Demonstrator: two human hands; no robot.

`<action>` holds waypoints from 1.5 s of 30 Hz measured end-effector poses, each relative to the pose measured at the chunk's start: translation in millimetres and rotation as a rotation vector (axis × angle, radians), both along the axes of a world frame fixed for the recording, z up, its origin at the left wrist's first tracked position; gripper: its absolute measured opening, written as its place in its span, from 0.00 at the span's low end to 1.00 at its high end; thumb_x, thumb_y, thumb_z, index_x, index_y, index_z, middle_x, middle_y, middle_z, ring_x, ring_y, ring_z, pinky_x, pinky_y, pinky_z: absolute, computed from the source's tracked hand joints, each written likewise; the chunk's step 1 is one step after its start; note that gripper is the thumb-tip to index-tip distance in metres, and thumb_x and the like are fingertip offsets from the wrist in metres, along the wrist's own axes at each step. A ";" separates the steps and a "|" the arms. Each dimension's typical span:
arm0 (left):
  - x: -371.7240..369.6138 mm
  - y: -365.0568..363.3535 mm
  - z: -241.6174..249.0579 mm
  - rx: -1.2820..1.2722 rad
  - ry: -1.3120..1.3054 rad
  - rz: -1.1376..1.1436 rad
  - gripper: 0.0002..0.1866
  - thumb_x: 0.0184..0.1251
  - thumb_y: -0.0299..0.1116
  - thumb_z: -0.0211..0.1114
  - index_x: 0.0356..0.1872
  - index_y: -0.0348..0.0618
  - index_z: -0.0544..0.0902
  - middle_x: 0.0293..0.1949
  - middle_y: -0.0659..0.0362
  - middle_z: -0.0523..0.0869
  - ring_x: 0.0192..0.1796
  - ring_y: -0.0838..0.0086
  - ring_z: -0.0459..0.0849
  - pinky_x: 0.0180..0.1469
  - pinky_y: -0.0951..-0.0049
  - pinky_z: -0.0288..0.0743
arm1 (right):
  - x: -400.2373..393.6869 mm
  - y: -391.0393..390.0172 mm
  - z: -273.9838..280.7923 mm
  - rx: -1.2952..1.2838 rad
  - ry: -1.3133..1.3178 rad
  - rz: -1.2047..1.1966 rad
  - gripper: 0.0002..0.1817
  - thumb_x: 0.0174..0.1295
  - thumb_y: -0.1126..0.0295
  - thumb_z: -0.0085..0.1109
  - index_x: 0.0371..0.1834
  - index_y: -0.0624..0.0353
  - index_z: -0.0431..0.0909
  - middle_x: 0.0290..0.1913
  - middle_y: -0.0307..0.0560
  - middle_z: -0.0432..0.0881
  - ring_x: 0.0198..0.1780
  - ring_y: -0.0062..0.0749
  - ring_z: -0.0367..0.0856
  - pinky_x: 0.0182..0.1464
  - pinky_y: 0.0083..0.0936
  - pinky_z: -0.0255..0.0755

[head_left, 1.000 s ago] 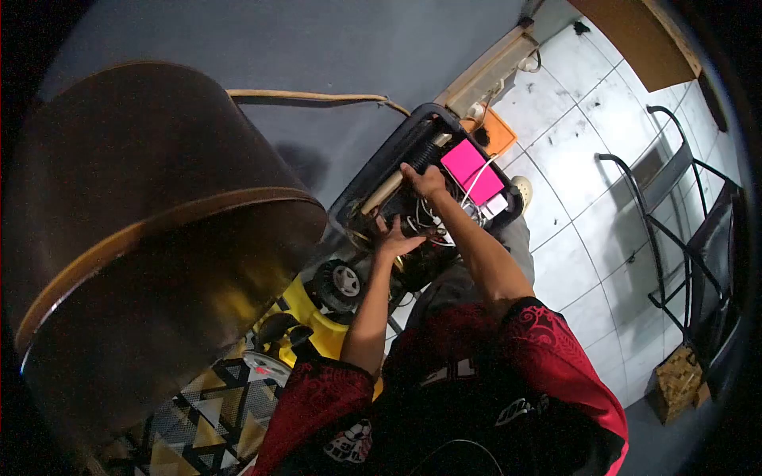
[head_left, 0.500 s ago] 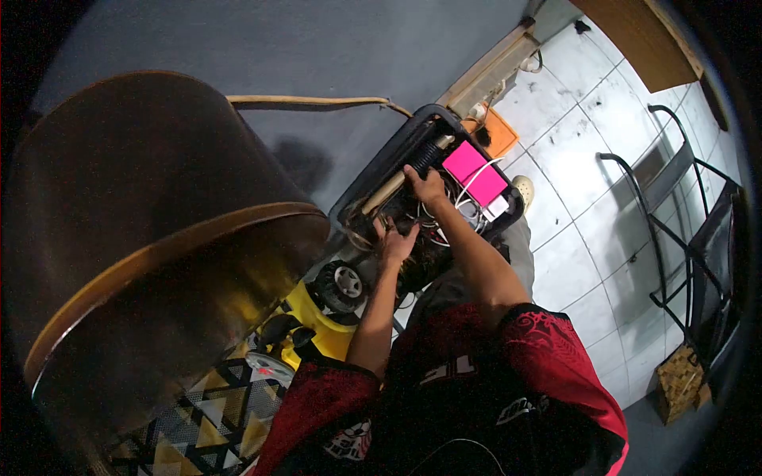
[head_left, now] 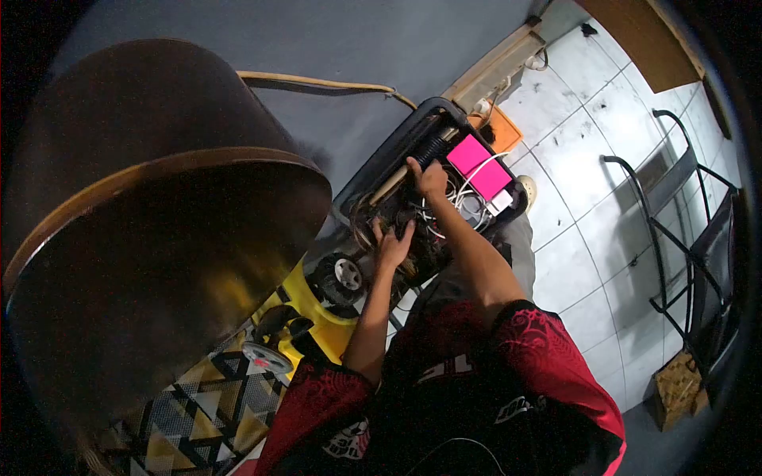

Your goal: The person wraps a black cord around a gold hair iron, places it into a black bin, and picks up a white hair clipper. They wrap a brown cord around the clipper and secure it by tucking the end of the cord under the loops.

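A black open tub full of mixed items is in front of me. My right hand is inside it, its thumb at the pale wooden handle and its other fingers curled down out of sight. Whatever they grip is hidden. Lower in the tub, my left hand reaches among dark, tangled items, thumb and fingers apart. Beside the right hand lie a bright pink box, loops of white cable and a white adapter. A black ribbed coil sits beyond the handle.
A large dark brown rounded object fills the left side. Beneath it are a yellow toy vehicle with a black wheel and a patterned mat. An orange container and a black metal-framed chair stand on the right.
My right thumb has lifted away from the wooden handle, and that hand has shifted slightly. The left hand stays among the dark items. The whole view has tilted a little.
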State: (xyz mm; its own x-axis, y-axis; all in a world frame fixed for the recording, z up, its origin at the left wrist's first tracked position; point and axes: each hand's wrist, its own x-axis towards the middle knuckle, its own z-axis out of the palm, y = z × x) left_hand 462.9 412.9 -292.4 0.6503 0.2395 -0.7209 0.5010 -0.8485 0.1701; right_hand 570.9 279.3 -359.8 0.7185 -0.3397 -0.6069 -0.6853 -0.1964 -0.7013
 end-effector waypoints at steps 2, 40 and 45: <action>-2.5 3.9 2.5 -0.055 0.006 0.052 0.59 0.57 0.76 0.53 0.68 0.21 0.63 0.76 0.35 0.44 0.80 0.55 0.43 0.75 0.61 0.50 | 3.0 -0.2 -1.4 -0.001 0.041 0.054 0.45 0.52 0.30 0.60 0.45 0.72 0.77 0.44 0.73 0.82 0.50 0.67 0.80 0.52 0.50 0.74; 84.0 -39.5 -39.2 0.029 -0.833 -0.336 0.21 0.61 0.24 0.67 0.57 0.37 0.79 0.52 0.46 0.81 0.53 0.50 0.80 0.53 0.55 0.76 | -43.2 -32.3 36.4 -0.512 -0.105 0.698 0.28 0.56 0.65 0.60 0.63 0.54 0.72 0.67 0.51 0.67 0.59 0.49 0.73 0.56 0.47 0.73; 82.2 -44.2 -37.9 0.092 -0.837 -0.354 0.20 0.64 0.25 0.65 0.58 0.37 0.78 0.52 0.46 0.79 0.55 0.49 0.76 0.55 0.55 0.74 | -50.2 -39.3 25.3 -0.556 -0.115 0.645 0.23 0.59 0.66 0.58 0.58 0.56 0.75 0.63 0.51 0.69 0.57 0.48 0.76 0.53 0.44 0.76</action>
State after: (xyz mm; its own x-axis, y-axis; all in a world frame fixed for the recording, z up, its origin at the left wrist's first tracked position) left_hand 545.1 368.7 -330.3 0.9987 -0.0408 0.0319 -0.0482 -0.9574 0.2847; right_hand 520.8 240.0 -334.5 0.9205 -0.0701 -0.3844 -0.2516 -0.8590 -0.4458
